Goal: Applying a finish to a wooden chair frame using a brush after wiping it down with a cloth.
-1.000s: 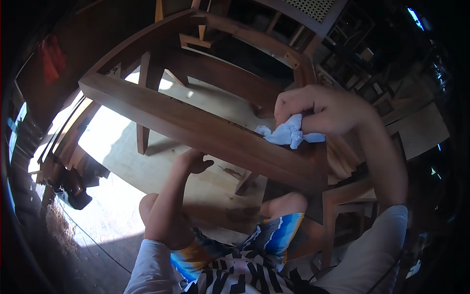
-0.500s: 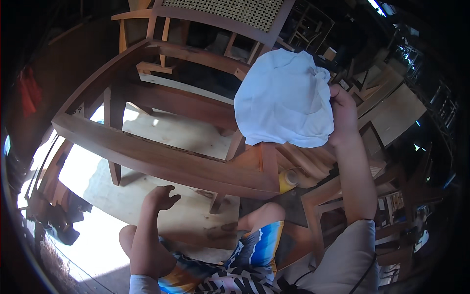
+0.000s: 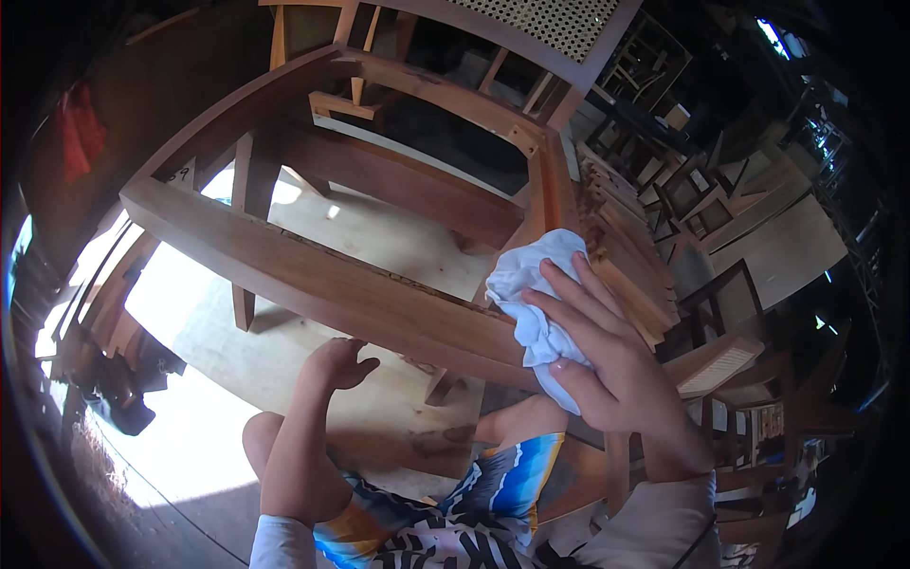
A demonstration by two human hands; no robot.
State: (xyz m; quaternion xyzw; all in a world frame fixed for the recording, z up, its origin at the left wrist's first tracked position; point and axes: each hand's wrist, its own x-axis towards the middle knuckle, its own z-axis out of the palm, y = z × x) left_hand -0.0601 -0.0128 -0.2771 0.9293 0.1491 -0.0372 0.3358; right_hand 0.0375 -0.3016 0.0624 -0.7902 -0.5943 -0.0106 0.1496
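A wooden chair frame [image 3: 313, 275] without a seat stands before me, with a woven cane back panel [image 3: 531, 24] at its far end. My right hand [image 3: 607, 356] presses a crumpled white cloth [image 3: 536, 294] onto the frame's near right corner, fingers stretched over it. The cloth hides that corner. Just below the near front rail is my left hand [image 3: 334, 365], empty, its thumb held apart from its loosely curled fingers. Whether its fingertips touch the rail I cannot tell.
The chair frame stands over a pale plywood board [image 3: 408, 218], brightly sunlit at the left. Stacked wooden pieces [image 3: 626, 256] lie just right of the chair. Farther right are more wooden frames and a flat panel [image 3: 787, 251]. A red cloth [image 3: 81, 133] hangs at the far left.
My right hand has brought the white cloth down onto the near right corner; it was spread wide and raised before, now bunched under the palm. My left hand stays beside the front rail.
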